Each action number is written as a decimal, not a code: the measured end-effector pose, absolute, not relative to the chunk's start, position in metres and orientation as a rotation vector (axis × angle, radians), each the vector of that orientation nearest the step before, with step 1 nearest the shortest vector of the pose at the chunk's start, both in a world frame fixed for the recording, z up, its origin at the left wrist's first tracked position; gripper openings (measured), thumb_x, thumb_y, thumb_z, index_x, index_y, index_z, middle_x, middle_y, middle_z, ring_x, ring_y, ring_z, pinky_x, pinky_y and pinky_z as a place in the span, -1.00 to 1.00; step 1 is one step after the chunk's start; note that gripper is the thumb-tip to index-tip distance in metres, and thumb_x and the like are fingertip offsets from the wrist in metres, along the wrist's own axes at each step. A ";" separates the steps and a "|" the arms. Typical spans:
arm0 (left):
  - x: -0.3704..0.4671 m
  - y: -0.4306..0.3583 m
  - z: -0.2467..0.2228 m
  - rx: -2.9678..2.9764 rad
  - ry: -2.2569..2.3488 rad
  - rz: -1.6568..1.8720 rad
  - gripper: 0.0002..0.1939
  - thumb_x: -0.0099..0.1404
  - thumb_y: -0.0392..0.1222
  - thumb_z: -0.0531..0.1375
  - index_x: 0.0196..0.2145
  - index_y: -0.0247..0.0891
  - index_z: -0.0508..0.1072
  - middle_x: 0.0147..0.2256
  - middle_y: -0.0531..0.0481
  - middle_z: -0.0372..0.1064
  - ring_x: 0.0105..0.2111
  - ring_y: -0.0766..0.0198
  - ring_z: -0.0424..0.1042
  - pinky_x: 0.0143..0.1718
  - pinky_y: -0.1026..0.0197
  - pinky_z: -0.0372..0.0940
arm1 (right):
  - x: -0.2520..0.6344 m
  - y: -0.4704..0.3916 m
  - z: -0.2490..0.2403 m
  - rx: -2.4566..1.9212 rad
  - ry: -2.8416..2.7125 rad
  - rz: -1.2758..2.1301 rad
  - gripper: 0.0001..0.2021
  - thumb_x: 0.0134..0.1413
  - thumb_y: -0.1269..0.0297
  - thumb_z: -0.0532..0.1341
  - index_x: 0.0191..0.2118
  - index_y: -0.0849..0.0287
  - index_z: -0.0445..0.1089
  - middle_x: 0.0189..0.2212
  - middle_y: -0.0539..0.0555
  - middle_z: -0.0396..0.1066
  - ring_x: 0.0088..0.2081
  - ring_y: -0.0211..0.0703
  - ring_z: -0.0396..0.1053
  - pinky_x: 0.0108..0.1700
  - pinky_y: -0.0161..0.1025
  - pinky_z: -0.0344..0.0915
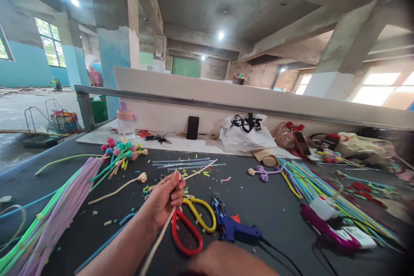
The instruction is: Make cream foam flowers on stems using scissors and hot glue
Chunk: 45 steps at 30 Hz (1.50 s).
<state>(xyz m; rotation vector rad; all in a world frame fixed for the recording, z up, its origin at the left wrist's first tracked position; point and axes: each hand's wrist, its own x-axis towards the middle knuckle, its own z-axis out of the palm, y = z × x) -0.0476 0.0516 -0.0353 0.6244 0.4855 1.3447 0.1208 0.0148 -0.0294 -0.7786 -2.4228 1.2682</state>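
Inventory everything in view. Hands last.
Table: 1, dark, foreground
Held stem: 1, cream, centre
Looped handles: 2, red/yellow, centre
Glue gun: 1, blue, centre
Sticks: several, clear, centre
Stem bundles: 2, multicoloured, left/right
Flower cluster: 1, multicoloured, left
Single flower: 1, cream, left
Sprig: 1, purple/cream, right
Bottle: 1, pink-lidded, back
Phone: 1, black, back
Bag: 1, white, back
Power strip: 1, purple, right
Clutter: uncountable, mixed, right
Scraps: uncountable, mixed, table
Pillars: several, grey-topped, background
Left hand: 1, gripping stem, centre
Right hand: 1, blurred, bottom
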 end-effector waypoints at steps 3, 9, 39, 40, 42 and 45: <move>-0.042 0.047 -0.036 0.682 0.511 1.226 -0.69 0.14 -0.07 0.24 -0.51 -0.31 0.22 -0.60 0.16 0.16 -0.75 0.63 -0.10 -0.76 0.49 -0.23 | 0.136 0.036 -0.003 -0.974 -2.228 1.067 -0.83 0.00 0.31 0.12 -0.35 0.11 0.47 -0.66 -0.09 0.24 -0.64 -0.38 0.09 -0.62 -0.45 -0.02; -0.022 0.036 -0.034 0.792 0.582 1.074 -0.76 0.10 -0.13 0.27 -0.45 -0.33 0.30 -0.59 0.14 0.16 -0.68 0.57 0.01 -0.67 0.45 -0.10 | 0.136 0.068 -0.010 -0.916 -1.839 1.325 -0.67 0.01 0.11 0.17 -0.15 0.19 0.41 -0.57 -0.08 0.23 -0.60 -0.38 0.13 -0.57 -0.42 0.10; -0.013 0.028 -0.034 1.441 1.113 1.060 -0.65 0.24 -0.05 0.04 -0.61 -0.29 0.21 -0.62 0.13 0.09 -0.59 0.44 0.04 -0.55 0.35 -0.01 | 0.127 0.060 -0.031 -1.036 -1.311 1.462 -0.77 -0.18 0.18 0.30 -0.54 0.19 0.28 -0.68 -0.10 0.29 -0.60 -0.34 0.16 -0.51 -0.38 0.09; -0.013 0.028 -0.034 1.445 1.117 1.051 -0.66 0.24 -0.05 0.05 -0.60 -0.29 0.22 -0.62 0.13 0.09 -0.58 0.43 0.05 -0.54 0.35 0.00 | 0.128 0.061 -0.031 -1.025 -1.308 1.491 -0.77 -0.18 0.17 0.31 -0.54 0.19 0.29 -0.67 -0.10 0.30 -0.60 -0.34 0.16 -0.51 -0.38 0.09; -0.013 0.028 -0.034 1.454 1.116 1.043 -0.68 0.22 -0.04 0.06 -0.57 -0.30 0.26 -0.60 0.12 0.10 -0.56 0.41 0.08 -0.51 0.34 0.03 | 0.130 0.063 -0.031 -0.996 -1.318 1.543 -0.77 -0.19 0.18 0.34 -0.53 0.20 0.32 -0.66 -0.10 0.30 -0.60 -0.34 0.17 -0.51 -0.38 0.08; -0.013 0.027 -0.033 1.450 1.103 1.082 -0.68 0.22 0.01 0.06 -0.52 -0.31 0.30 -0.59 0.13 0.08 -0.55 0.40 0.07 -0.51 0.34 0.03 | 0.135 0.064 -0.029 -0.920 -1.318 1.596 -0.78 -0.20 0.19 0.36 -0.50 0.22 0.39 -0.61 -0.08 0.34 -0.54 -0.34 0.22 -0.45 -0.39 0.12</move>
